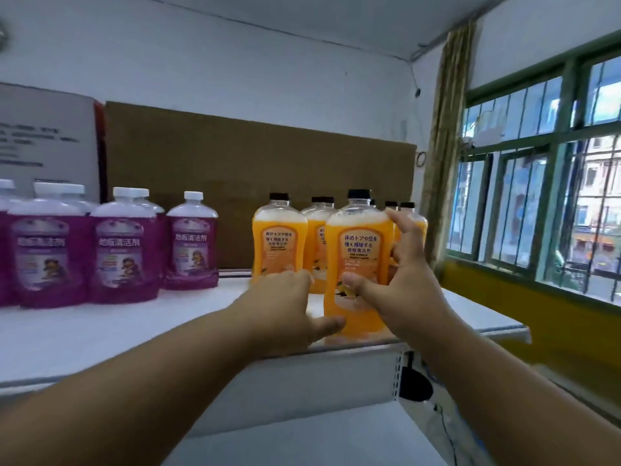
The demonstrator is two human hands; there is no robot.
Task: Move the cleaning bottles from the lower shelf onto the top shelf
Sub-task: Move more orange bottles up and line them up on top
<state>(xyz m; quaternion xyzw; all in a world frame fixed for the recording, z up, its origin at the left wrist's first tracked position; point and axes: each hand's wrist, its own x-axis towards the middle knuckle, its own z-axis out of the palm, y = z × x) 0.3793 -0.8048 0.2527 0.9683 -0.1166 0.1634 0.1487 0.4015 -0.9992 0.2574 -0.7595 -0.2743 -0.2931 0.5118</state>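
The right hand (400,280) is holding the front orange bottle (358,264), its grip wrapping the bottle's right side with the thumb lying across the label. The left hand (289,307) is bracing the same bottle low on its left side, thumb touching near the base; its grip is loose and partly open, not closed around anything. The bottle is standing upright near the front edge of the top shelf (134,334), at 6 o'clock from a cluster of at least 4 more orange bottles (282,243). A group of purple bottles (124,250) is standing at 9 o'clock from that cluster, well apart. Judging by this stock, much of the transfer appears complete. The lower shelf (302,432) is only partly showing, so remaining bottles cannot be counted.
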